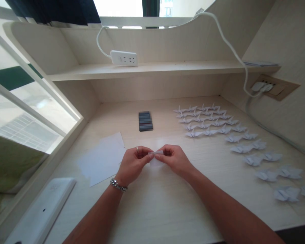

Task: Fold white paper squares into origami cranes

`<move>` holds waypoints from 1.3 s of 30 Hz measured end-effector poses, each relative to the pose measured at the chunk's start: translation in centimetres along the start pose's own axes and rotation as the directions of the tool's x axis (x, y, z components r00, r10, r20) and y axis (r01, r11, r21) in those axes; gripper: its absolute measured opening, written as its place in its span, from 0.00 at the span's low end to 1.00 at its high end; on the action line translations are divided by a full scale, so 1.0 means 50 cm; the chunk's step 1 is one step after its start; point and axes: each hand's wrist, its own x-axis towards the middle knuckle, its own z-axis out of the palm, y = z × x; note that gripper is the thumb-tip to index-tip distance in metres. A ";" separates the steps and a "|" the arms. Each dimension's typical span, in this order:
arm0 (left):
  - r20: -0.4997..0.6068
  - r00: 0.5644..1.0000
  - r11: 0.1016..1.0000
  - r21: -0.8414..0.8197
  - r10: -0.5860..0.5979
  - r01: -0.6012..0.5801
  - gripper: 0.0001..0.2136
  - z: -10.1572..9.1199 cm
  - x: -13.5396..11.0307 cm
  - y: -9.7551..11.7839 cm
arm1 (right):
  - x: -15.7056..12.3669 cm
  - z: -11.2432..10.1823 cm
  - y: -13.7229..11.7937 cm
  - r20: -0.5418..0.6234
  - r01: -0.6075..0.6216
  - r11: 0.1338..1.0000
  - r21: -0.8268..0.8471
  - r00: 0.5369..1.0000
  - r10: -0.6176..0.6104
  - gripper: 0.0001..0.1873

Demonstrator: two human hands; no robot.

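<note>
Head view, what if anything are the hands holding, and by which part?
A small piece of white paper, pinched along its far edge by the left hand and the right hand.

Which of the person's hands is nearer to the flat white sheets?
Left. The left hand is just beside the right edge of the white sheets; the right hand is farther right, past the folded paper both hold.

Matt paper in sheets (pixel 105 162), folded piece (pixel 156 162), cranes (pixel 225 130); smooth wood grain on desk (pixel 155 210), faintly glossy; shiny metal in bracelet (pixel 118 185), ring (pixel 137 149); plastic on shelf socket (pixel 124 58)
</note>
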 end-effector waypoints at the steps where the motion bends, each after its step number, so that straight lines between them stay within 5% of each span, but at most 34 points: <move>1: -0.003 1.000 1.000 -0.022 -0.005 0.005 0.09 -0.002 0.000 0.003 | 0.001 0.000 -0.001 -0.001 -0.015 0.999 0.039 1.000 0.015 0.10; 7: -0.177 0.983 0.978 -0.209 -0.037 -0.001 0.11 -0.019 0.003 0.007 | 0.005 0.001 -0.003 -0.059 -0.078 0.984 0.162 0.994 0.089 0.12; 13: 0.013 0.999 0.996 -0.075 -0.049 0.050 0.10 -0.009 0.000 0.009 | 0.001 0.001 -0.003 -0.010 -0.054 0.994 0.092 0.998 0.055 0.10; 22: 0.077 0.996 0.999 -0.001 -0.043 0.043 0.08 -0.011 -0.001 0.010 | -0.004 -0.001 -0.011 0.043 -0.073 0.997 -0.007 0.996 0.074 0.12; 39: 0.088 0.993 0.984 -0.156 -0.075 0.088 0.04 -0.020 -0.003 0.015 | -0.012 0.014 -0.011 -0.021 -0.105 0.980 0.168 0.994 0.111 0.12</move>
